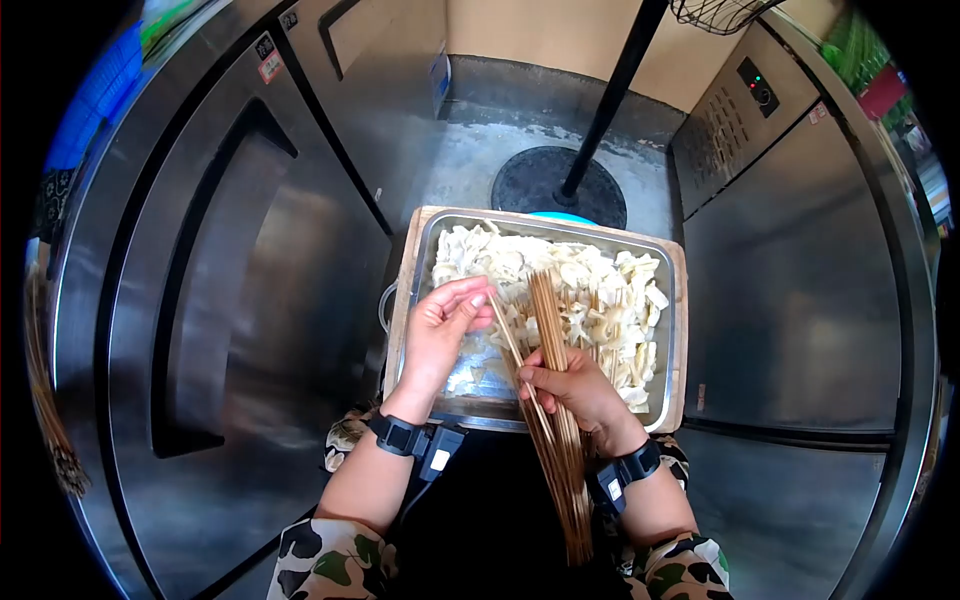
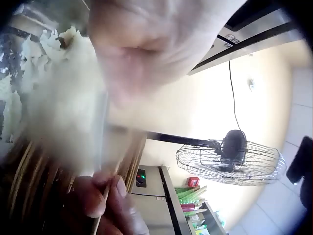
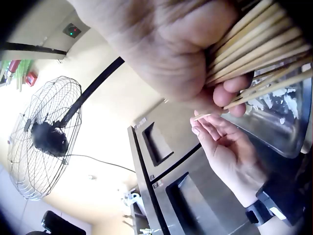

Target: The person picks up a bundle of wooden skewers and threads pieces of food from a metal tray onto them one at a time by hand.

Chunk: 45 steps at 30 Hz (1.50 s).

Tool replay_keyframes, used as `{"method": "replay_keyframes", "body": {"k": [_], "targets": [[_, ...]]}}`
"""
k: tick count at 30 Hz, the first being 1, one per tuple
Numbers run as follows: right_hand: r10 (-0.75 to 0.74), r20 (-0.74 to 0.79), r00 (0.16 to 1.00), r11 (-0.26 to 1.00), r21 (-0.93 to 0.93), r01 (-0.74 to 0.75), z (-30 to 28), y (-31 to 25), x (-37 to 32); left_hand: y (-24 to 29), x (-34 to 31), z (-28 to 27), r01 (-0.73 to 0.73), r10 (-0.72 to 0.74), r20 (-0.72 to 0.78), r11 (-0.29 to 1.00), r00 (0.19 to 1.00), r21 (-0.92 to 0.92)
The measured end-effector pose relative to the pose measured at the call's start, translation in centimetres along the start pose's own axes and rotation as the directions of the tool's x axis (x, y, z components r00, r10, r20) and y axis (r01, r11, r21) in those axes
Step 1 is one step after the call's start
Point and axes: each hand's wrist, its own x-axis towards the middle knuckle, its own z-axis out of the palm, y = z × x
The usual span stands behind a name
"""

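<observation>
A bundle of thin wooden skewers [image 1: 548, 320] is gripped in my right hand [image 1: 585, 395], its lower ends fanning down past the wrist. One skewer [image 1: 506, 330] leans away from the bundle to the left, held by the right thumb and fingers. At its tip, my left hand [image 1: 440, 335] pinches with thumb and index finger, the other fingers loosely bent. In the right wrist view that tip meets the left fingertips [image 3: 196, 128]. Beneath both hands, a metal tray [image 1: 470, 408] holds pale, folded food pieces [image 1: 480, 250], some with skewers through them. The left wrist view is blurred around the left hand [image 2: 142, 49].
The tray rests on a wooden board [image 1: 398, 340]. Steel cabinets stand at left [image 1: 270, 300] and right [image 1: 790, 280]. Beyond the tray is a fan's round black base [image 1: 520, 180] with its pole. More thin sticks [image 1: 50, 400] hang at the far left edge.
</observation>
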Motion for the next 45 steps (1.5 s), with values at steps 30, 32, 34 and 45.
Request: {"method": "replay_keyframes", "body": {"k": [30, 32, 34, 45], "targets": [[-0.002, 0.006, 1.0, 1.0, 0.01, 0.002, -0.3, 0.1, 0.3, -3.2, 0.7, -2.0, -0.205, 0.081, 0.197, 0.102, 0.977, 0.973], [-0.019, 0.012, 1.0, 1.0, 0.0, 0.019, -0.4, 0.1, 0.5, -2.5, 0.5, -2.1, -0.211, 0.042, 0.207, 0.145, 0.977, 0.967], [-0.012, 0.018, 1.0, 1.0, 0.013, 0.011, -0.3, 0.5, 0.3, -2.4, 0.2, -2.1, -0.2, 0.032, 0.197, 0.154, 0.98, 0.968], [-0.012, 0.026, 1.0, 1.0, 0.029, 0.011, -0.4, 0.3, 0.4, -2.3, 0.6, -0.9, -0.061, 0.208, 0.049, 0.051, 0.977, 0.997]]}}
